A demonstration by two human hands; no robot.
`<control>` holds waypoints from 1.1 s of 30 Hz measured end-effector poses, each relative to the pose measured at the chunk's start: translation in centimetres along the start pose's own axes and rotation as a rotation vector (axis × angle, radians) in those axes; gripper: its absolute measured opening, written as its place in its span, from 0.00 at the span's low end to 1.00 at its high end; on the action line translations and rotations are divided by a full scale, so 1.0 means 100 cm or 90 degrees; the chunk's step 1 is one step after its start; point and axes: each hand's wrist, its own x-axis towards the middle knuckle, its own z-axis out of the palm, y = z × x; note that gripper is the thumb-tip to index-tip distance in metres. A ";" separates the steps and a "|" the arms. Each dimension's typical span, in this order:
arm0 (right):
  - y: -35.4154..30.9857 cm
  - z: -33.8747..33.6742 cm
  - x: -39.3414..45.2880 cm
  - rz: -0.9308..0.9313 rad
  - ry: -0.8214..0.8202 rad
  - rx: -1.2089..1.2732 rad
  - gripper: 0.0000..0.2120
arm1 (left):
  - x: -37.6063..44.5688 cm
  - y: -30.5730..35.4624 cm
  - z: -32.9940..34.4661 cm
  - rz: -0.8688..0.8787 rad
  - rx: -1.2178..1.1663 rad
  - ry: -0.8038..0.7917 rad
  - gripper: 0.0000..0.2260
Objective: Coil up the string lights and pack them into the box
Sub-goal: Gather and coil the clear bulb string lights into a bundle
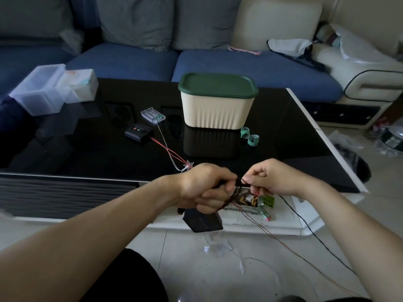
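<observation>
Winding: the coiling step looks to be in hand, both hands meeting at 6 o'clock of the view, over the near edge of the black table (272, 127).
Left hand (205, 188): fist curled tight round a dark bundle of string lights (226, 199), a black battery pack (202, 219) hanging just below.
Right hand (272, 179): fingertips pinch the wire right beside the left fist.
Loose wire: thin strands trail off toward 4 o'clock across the floor, so plenty is left to gather.
Box (218, 105): sits at 12 o'clock on the table, green lid (218, 83) on.
Other sets: a clear battery case (152, 115) and a black controller (138, 131) lie at 11 o'clock, wires running back toward the hands.
Next move: probably another wrap, feeding slack without tangling; the lid needs lifting before packing.
</observation>
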 end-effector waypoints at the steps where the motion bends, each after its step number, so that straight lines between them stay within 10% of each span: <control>1: 0.001 0.001 0.000 0.017 0.007 -0.011 0.10 | 0.000 0.002 0.000 0.009 -0.031 0.019 0.20; 7: -0.001 0.001 0.000 0.071 0.047 0.172 0.31 | -0.006 0.009 -0.011 0.131 -0.202 0.062 0.18; 15: 0.002 -0.009 0.000 0.092 0.015 0.315 0.22 | -0.014 0.018 -0.015 0.293 -0.275 0.177 0.15; 29: -0.067 0.053 -0.014 -0.126 -0.029 -0.247 0.15 | 0.001 0.017 -0.020 0.305 -0.294 0.234 0.36; 33: -0.080 0.050 -0.020 -0.203 -0.018 -0.228 0.08 | -0.002 0.015 -0.005 0.210 -0.192 0.200 0.24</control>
